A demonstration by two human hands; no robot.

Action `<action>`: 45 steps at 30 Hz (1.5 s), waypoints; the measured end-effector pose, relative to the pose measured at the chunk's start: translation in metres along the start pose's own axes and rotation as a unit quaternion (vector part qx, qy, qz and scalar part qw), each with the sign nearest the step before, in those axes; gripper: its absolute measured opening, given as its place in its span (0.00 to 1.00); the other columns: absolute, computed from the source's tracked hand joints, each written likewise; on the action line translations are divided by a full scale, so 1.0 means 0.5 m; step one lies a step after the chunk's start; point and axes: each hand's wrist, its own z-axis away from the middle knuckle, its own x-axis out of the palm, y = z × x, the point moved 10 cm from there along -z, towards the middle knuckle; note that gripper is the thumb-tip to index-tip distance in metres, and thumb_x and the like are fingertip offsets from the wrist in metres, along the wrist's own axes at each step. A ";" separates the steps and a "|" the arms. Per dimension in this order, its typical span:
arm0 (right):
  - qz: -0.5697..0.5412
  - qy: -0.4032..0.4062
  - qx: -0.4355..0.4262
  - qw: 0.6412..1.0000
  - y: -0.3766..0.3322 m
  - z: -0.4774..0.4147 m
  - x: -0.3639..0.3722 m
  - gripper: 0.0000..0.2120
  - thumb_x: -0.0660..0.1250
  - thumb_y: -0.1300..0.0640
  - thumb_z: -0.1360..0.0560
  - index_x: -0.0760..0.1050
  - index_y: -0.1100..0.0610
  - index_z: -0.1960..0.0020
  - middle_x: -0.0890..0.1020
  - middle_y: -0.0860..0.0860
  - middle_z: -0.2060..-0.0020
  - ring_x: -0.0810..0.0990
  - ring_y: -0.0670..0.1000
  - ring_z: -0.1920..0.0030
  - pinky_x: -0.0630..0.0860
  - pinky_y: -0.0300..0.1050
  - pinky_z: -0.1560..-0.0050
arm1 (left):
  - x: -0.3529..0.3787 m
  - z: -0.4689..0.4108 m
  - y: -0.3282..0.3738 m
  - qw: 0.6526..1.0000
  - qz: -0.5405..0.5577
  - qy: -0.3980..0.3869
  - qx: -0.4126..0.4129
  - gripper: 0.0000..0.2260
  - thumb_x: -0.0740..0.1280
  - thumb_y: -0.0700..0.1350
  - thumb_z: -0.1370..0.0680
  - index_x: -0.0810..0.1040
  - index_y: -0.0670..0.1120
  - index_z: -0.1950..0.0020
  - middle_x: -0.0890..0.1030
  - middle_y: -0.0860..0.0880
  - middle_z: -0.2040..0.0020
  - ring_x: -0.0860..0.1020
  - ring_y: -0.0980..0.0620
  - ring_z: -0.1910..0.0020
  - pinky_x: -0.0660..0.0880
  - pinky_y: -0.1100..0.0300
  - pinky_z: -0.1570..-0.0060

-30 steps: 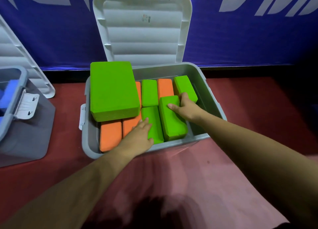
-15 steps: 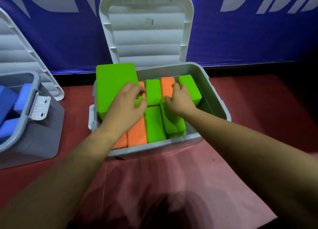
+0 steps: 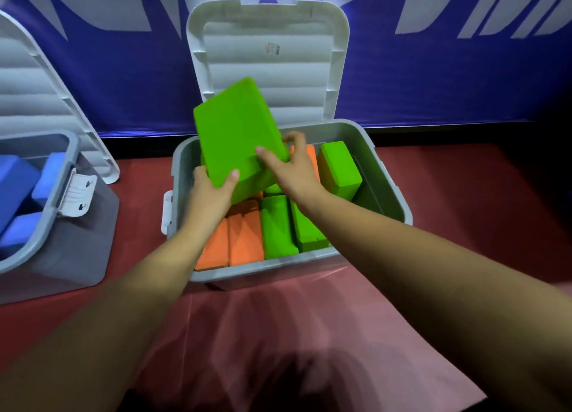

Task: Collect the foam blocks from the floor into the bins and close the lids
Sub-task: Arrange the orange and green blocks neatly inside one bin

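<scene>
Through the head camera, the only view I am getting, I am watching both hands lifting the big green block (image 3: 235, 133) over the grey bin (image 3: 387, 176). A second ago it was lying flat across the left side of the bin on top of the orange blocks (image 3: 244, 244), with the hands resting on the smaller green blocks (image 3: 278, 225). Now it is tilting steeply, its far end rising in front of the open lid (image 3: 266, 64) and its near corner hanging just above the packed row. The left hand (image 3: 210, 194) is gripping that near corner, thumb curled over the top face and fingers hidden beneath. The right hand (image 3: 294, 170) is gripping the right edge, thumb lying on the face and fingers wrapping round the side. Another green block (image 3: 340, 170) is standing on end at the right of the bin. I am judging that the big block was sitting too high for the lid to close, so it is being re-seated, and closing is waiting on that. To the left, a second bin (image 3: 62, 170) is holding blue blocks (image 3: 15, 179), its own lid (image 3: 31, 86) also standing open. I am seeing no loose blocks on the red floor (image 3: 464, 194).
</scene>
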 end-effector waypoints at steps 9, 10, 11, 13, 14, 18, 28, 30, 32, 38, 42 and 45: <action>0.142 0.157 -0.157 0.965 -0.163 -0.026 -0.345 0.26 0.72 0.43 0.29 0.71 0.49 0.35 0.77 0.53 0.45 0.74 0.46 0.48 0.69 0.36 0.47 | 0.314 0.065 0.033 0.918 -0.287 -0.187 0.200 0.45 0.67 0.64 0.26 0.51 0.41 0.20 0.53 0.44 0.20 0.52 0.47 0.21 0.50 0.48 0.23; 0.172 0.164 -0.176 0.955 -0.178 -0.019 -0.368 0.26 0.72 0.41 0.29 0.71 0.49 0.35 0.78 0.52 0.44 0.75 0.50 0.45 0.70 0.41 0.45 | 0.332 0.066 0.014 0.893 -0.356 -0.189 0.200 0.47 0.64 0.68 0.27 0.49 0.42 0.20 0.48 0.44 0.19 0.47 0.46 0.20 0.47 0.44 0.23; 0.211 0.164 -0.184 0.946 -0.184 -0.019 -0.385 0.26 0.71 0.39 0.29 0.71 0.49 0.35 0.79 0.51 0.44 0.76 0.53 0.44 0.71 0.46 0.44 | 0.349 0.066 -0.006 0.873 -0.401 -0.202 0.191 0.49 0.61 0.72 0.28 0.46 0.45 0.19 0.44 0.46 0.19 0.43 0.46 0.20 0.45 0.43 0.23; 0.314 0.138 -0.164 0.925 -0.180 -0.026 -0.399 0.26 0.69 0.36 0.29 0.73 0.48 0.36 0.80 0.53 0.47 0.77 0.56 0.44 0.73 0.49 0.47 | 0.377 0.068 -0.040 0.852 -0.438 -0.233 0.166 0.50 0.55 0.75 0.30 0.41 0.48 0.19 0.37 0.50 0.20 0.40 0.47 0.21 0.44 0.40 0.25; 0.363 0.122 -0.138 0.913 -0.168 -0.035 -0.403 0.25 0.68 0.35 0.29 0.74 0.47 0.37 0.80 0.54 0.48 0.78 0.57 0.45 0.72 0.49 0.50 | 0.384 0.073 -0.053 0.846 -0.448 -0.242 0.161 0.50 0.52 0.76 0.31 0.39 0.49 0.19 0.35 0.50 0.20 0.39 0.47 0.21 0.44 0.40 0.25; 0.475 0.046 -0.027 0.879 -0.080 -0.057 -0.386 0.23 0.66 0.37 0.28 0.77 0.50 0.39 0.82 0.55 0.46 0.79 0.60 0.44 0.69 0.48 0.56 | 0.378 0.084 -0.072 0.818 -0.495 -0.237 0.171 0.53 0.43 0.78 0.35 0.37 0.47 0.20 0.34 0.50 0.21 0.39 0.51 0.21 0.43 0.42 0.24; 0.395 -0.199 0.212 0.872 0.253 -0.034 -0.204 0.31 0.49 0.45 0.15 0.38 0.52 0.19 0.53 0.65 0.22 0.58 0.64 0.23 0.55 0.51 0.26 | 0.420 0.042 -0.054 0.801 -0.530 -0.217 0.177 0.39 0.47 0.72 0.24 0.45 0.52 0.19 0.41 0.53 0.19 0.47 0.50 0.20 0.50 0.37 0.28; 0.370 -0.184 0.234 0.880 0.291 -0.042 -0.211 0.33 0.51 0.45 0.16 0.35 0.49 0.20 0.54 0.70 0.24 0.60 0.66 0.25 0.57 0.54 0.26 | 0.415 0.038 -0.060 0.796 -0.532 -0.211 0.196 0.37 0.47 0.70 0.22 0.45 0.52 0.19 0.41 0.53 0.19 0.45 0.51 0.20 0.49 0.38 0.28; 0.354 -0.181 0.248 0.883 0.325 -0.054 -0.223 0.36 0.54 0.45 0.17 0.32 0.50 0.20 0.58 0.71 0.25 0.63 0.66 0.26 0.59 0.56 0.25 | 0.417 0.050 -0.068 0.789 -0.536 -0.195 0.228 0.39 0.43 0.72 0.24 0.45 0.52 0.19 0.42 0.52 0.19 0.43 0.51 0.20 0.44 0.37 0.27; 0.355 -0.139 0.229 0.896 0.369 -0.057 -0.262 0.32 0.53 0.50 0.15 0.35 0.50 0.20 0.55 0.68 0.24 0.66 0.66 0.29 0.61 0.53 0.29 | 0.499 0.070 -0.060 0.784 -0.533 -0.194 0.251 0.40 0.45 0.72 0.24 0.44 0.50 0.19 0.40 0.48 0.19 0.38 0.50 0.21 0.36 0.36 0.27; 0.365 -0.154 0.203 0.896 0.383 -0.038 -0.232 0.32 0.52 0.52 0.15 0.34 0.50 0.20 0.57 0.74 0.29 0.75 0.61 0.55 0.67 0.49 0.37 | 0.485 0.058 -0.071 0.783 -0.532 -0.216 0.240 0.39 0.49 0.70 0.23 0.41 0.50 0.19 0.37 0.49 0.20 0.36 0.52 0.21 0.34 0.39 0.28; 0.357 -0.171 0.192 0.898 0.394 -0.032 -0.178 0.33 0.52 0.46 0.16 0.32 0.46 0.21 0.55 0.72 0.28 0.74 0.69 0.42 0.66 0.56 0.32 | 0.414 0.038 -0.093 0.799 -0.483 -0.266 0.240 0.39 0.49 0.69 0.23 0.46 0.49 0.19 0.42 0.50 0.19 0.41 0.54 0.21 0.39 0.41 0.25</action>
